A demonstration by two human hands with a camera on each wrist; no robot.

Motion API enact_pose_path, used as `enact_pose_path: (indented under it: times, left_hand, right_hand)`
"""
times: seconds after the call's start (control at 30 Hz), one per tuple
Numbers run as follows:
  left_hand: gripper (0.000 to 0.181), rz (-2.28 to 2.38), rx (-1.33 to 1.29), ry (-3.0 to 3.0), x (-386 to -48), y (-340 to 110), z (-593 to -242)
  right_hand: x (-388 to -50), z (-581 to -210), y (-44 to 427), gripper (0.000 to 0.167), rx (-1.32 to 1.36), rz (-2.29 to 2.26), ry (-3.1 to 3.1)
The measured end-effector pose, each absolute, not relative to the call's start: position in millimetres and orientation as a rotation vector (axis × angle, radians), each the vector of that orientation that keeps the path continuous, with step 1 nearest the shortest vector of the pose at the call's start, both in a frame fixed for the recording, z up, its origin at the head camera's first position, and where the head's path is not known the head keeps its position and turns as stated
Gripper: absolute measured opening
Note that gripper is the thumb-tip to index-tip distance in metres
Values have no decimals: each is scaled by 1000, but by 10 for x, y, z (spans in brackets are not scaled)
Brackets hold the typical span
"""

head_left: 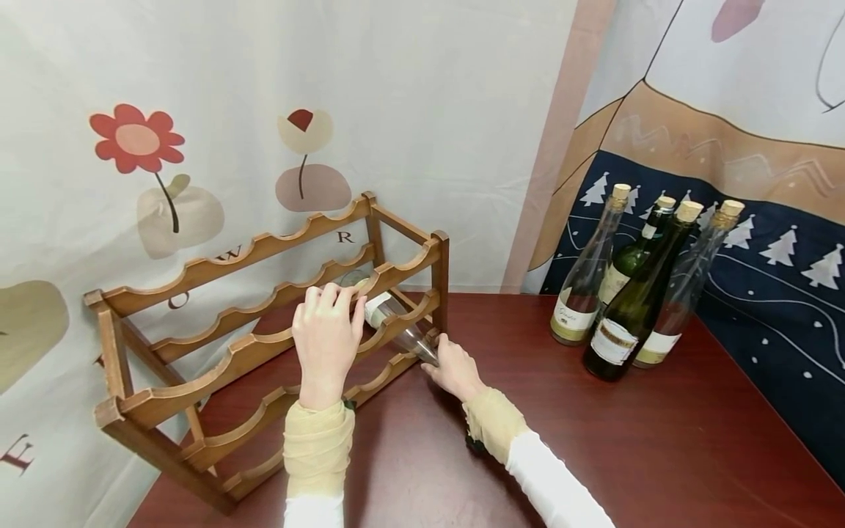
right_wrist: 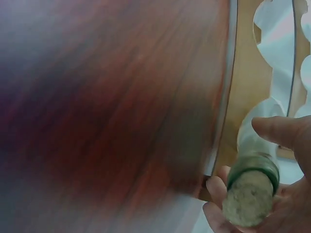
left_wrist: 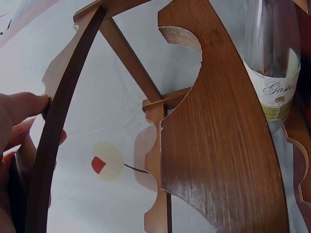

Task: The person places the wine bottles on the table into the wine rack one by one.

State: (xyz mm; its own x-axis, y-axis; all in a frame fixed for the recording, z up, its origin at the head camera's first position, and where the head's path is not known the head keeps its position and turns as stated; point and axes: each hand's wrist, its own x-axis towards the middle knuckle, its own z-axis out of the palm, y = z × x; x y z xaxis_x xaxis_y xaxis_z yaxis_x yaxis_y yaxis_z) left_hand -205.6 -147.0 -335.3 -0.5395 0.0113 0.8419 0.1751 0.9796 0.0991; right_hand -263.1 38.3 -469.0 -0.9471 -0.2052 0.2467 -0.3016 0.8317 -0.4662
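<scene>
A wooden wine rack [head_left: 198, 403] with scalloped rails stands on the table at the left. My left hand [head_left: 328, 334] grips its upper front rail, the fingers over the top; in the left wrist view the thumb lies along the rail [left_wrist: 68, 80]. Through the rack's right end lies a clear wine bottle [head_left: 404, 334], tilted, its base toward the back and its neck toward me. My right hand [head_left: 457, 369] holds that neck beside the rack's right front post. A cork [right_wrist: 249, 199] closes the bottle in the right wrist view. The bottle's label [left_wrist: 277, 94] shows in the left wrist view.
Several corked wine bottles stand upright at the table's right back, among them a dark green bottle [head_left: 623, 323] and a clear bottle [head_left: 576, 301]. The red-brown table [head_left: 502, 323] meets a printed curtain [head_left: 449, 132] behind.
</scene>
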Motion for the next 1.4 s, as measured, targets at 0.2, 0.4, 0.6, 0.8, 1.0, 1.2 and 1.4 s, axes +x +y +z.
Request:
enact_pose_path:
  times: [0.2,0.4,0.6,0.8,1.0,1.2,1.4]
  left_hand:
    - [21,-215,-128,-2131,-2049,-1468,-3353]
    - [21,-215,-135,-2125,-2056,-1464,-3355]
    - [22,-217,-136,-2131,-2056,-1456,-3354]
    - [22,-219,-131,-2133,-2051,-1461,-3356]
    - [22,-220,-131,-2133,-2049,-1459,-3353]
    - [21,-227,-131,-2131,-2050,-1460,-3357]
    - [22,-226,-134,-2124,-2052,-1463,-3358]
  right_hand:
    - [-2530,-4690,442,45,445,688,-2699]
    - [-2456,-4709,447,39,459,546,-2586]
    - [-2412,-4723,443,41,404,420,-2510]
    - [-2396,-4702,440,46,378,385,-2507]
    - [-2408,-4694,437,44,380,405,-2515]
    - [-2412,-4702,445,43,399,408,-2500]
    - [-2437,-4717,460,40,443,441,-2478]
